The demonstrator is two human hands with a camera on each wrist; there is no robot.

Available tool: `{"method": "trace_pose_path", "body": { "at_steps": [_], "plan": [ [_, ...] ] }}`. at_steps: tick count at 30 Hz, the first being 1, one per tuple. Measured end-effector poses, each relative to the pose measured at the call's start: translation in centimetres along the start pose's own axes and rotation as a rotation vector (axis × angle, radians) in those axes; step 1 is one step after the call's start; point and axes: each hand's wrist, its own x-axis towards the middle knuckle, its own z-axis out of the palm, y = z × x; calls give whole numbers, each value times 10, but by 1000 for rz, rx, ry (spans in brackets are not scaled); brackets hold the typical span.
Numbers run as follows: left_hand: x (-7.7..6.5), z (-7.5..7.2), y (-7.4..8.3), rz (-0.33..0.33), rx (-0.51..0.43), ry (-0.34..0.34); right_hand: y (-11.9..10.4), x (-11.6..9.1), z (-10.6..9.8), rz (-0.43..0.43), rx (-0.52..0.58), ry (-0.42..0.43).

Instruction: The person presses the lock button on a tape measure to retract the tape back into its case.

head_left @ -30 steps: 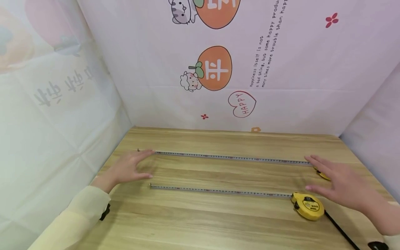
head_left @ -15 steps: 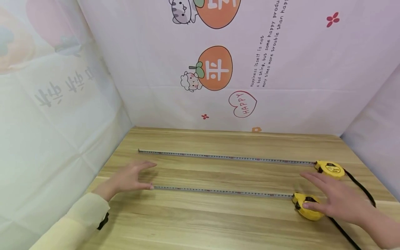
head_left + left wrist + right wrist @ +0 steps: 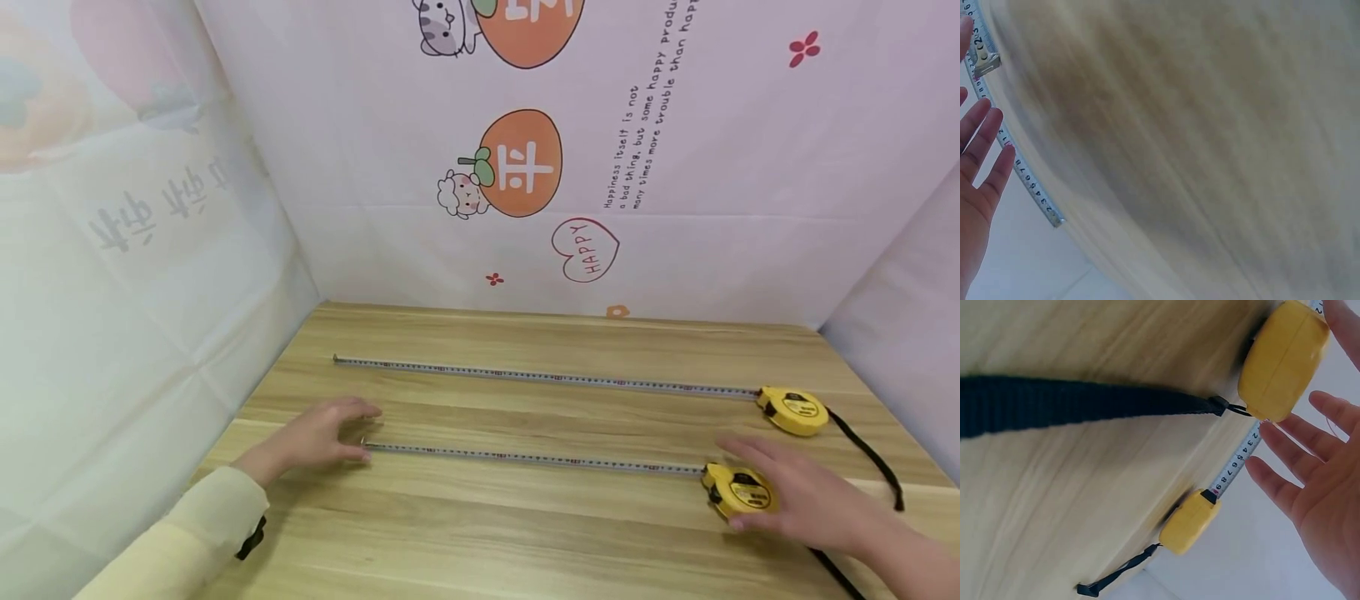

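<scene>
Two yellow tape measures lie on the wooden table, blades pulled out side by side. The nearer case [image 3: 738, 490] has its blade [image 3: 536, 457] running left to a metal hook; the farther case [image 3: 797, 412] and its blade [image 3: 558, 378] lie behind. My left hand [image 3: 318, 437] hovers at the nearer blade's hook end, thumb beside the hook, fingers spread; contact is unclear. In the right wrist view, my right hand [image 3: 1335, 475] has its fingers extended beside the nearer case [image 3: 1285, 362]. The head view shows this right hand partly covering that case.
Black wrist straps trail from both cases: the farther strap [image 3: 870, 458] curves along the right, the nearer strap [image 3: 836, 575] runs to the bottom edge. A printed cloth wall [image 3: 420, 250] closes off the back of the table, and plain cloth stands at the sides.
Both hands have come from the farther tape measure toward the nearer one, uncovering the farther case and hook. The tape measures appear to have stayed in place.
</scene>
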Motion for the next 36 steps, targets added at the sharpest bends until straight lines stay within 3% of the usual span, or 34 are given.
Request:
{"method": "trace_pose_path", "body": {
  "at_steps": [16, 36],
  "plan": [
    [-7, 10, -10, 71, -33, 51, -5, -3, 10, 11, 33, -39],
    [-8, 15, -11, 87, -66, 77, -8, -12, 25, -107, -120, 108]
  ]
}}
